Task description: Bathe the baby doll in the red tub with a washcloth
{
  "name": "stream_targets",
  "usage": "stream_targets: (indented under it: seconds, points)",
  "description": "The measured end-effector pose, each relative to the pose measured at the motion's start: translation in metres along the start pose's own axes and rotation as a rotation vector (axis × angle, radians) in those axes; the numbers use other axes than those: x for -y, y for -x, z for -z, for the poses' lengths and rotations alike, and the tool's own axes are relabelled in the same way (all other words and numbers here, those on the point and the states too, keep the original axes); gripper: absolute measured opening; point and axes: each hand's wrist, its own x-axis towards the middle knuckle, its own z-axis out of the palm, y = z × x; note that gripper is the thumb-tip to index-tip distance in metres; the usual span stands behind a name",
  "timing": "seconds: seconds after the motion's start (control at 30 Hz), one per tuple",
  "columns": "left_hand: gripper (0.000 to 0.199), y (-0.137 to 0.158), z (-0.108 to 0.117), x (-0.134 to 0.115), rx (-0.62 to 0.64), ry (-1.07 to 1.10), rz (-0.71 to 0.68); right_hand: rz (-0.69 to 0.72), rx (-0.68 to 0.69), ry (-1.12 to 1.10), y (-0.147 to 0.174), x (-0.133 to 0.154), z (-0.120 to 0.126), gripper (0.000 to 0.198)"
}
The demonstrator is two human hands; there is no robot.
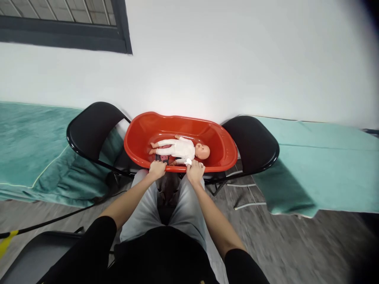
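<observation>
A red baby bathtub (pixel 219 138) rests in front of me across two black chairs. Inside it a baby doll (pixel 185 149) in white clothing lies on its back, head to the right and feet to the left. My left hand (pixel 157 169) is closed over the near rim, left of the middle. Further right, my right hand (pixel 196 171) grips the same rim close to the doll's head. A small white object (pixel 188 161) shows at its fingertips; whether the hand touches it I cannot tell. A dark and pink item (pixel 162 157) lies partly hidden under the doll's legs.
Black folding chairs (pixel 91 128) stand at either side of the tub, against the white wall (pixel 222 59). Green cloth-covered surfaces (pixel 331 165) extend left and right. A dark cable (pixel 65 213) runs at lower left, near another chair (pixel 44 252).
</observation>
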Motion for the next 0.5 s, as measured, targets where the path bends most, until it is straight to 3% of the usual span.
stream_targets:
  seconds: [0.5]
  points:
    - [0.032,0.01,-0.009,-0.008,-0.057,-0.017,0.032,0.032,-0.062,0.017,0.008,-0.003,-0.001,0.014]
